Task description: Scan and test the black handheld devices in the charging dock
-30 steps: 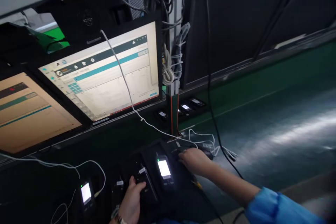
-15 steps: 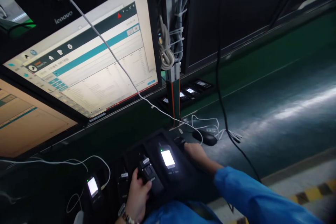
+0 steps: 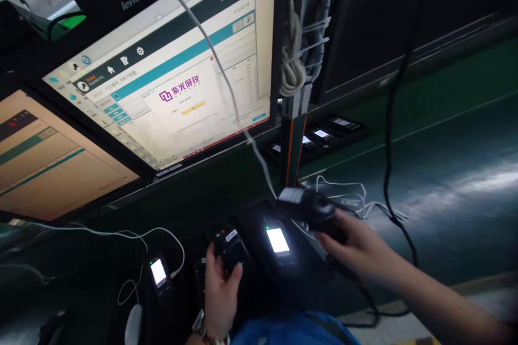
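My left hand point(image 3: 222, 294) is closed around a black handheld device point(image 3: 234, 252) with a small white label near its top. Gripped in my right hand point(image 3: 360, 245) is a dark barcode scanner point(image 3: 309, 209), slightly blurred, a pale label on its head and a black cord hanging below. Its head points left, above and to the right of the left hand's device. Between the hands lies another handheld device point(image 3: 278, 241) with a bright white screen and a green light. Further left, a similar lit device point(image 3: 158, 274) has a white cable beside it.
A Lenovo monitor point(image 3: 170, 145) with a pop-up window stands behind, and a second screen point(image 3: 60, 172) is at left. A metal post point(image 3: 293, 145) carries bundled cables. White cables point(image 3: 343, 183) lie right of it. A white mouse point(image 3: 133, 326) sits at lower left.
My right hand has come up with the barcode scanner, toward the devices. My left hand has raised and tilted its device slightly. A pop-up has appeared on the monitor. The camera view has shifted.
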Demonstrator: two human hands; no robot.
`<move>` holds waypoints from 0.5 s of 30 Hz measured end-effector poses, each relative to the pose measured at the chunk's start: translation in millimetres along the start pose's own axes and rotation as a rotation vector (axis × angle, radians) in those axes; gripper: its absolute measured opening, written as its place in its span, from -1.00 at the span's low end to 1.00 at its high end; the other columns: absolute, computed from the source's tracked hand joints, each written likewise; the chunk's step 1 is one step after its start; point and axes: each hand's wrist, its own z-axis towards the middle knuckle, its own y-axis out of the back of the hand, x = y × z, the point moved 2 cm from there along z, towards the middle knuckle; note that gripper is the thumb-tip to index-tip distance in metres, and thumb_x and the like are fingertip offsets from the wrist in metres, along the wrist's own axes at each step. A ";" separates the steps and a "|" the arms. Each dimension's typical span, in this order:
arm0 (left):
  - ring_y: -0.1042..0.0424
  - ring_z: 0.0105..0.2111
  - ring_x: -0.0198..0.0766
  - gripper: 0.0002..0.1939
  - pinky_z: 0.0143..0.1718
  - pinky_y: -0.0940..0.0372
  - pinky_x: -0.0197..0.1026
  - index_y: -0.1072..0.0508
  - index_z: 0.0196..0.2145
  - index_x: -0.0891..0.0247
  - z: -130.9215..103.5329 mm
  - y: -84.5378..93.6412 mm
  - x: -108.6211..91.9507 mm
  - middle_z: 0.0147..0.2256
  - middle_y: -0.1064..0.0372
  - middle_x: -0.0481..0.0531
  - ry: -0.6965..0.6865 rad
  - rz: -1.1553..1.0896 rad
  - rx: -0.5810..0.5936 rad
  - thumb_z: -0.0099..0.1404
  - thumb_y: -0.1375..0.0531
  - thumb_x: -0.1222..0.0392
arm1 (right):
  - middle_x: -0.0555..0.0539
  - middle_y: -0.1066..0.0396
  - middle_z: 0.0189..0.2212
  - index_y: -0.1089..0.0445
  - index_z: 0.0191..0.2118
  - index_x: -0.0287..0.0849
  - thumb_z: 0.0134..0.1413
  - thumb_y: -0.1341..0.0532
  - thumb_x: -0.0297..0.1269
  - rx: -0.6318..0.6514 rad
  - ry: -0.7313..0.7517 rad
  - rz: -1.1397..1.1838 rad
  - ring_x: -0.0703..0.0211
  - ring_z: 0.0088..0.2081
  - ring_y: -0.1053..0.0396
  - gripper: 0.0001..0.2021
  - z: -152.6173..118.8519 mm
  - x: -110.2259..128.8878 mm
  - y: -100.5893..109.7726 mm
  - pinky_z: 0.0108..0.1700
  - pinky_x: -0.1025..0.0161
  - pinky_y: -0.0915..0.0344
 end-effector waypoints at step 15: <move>-0.43 0.03 -0.02 -0.35 0.09 -0.26 0.00 -0.22 0.09 0.21 1.1 9.1 -2.2 -0.02 -0.48 0.20 -0.074 0.163 -0.120 0.09 -0.35 0.13 | -0.12 -0.49 -0.14 -0.42 -0.08 0.03 0.08 -0.16 -0.07 0.330 -0.139 0.209 -0.11 -0.14 -0.44 -0.71 -48.2 41.7 -65.3 -0.05 0.00 -0.42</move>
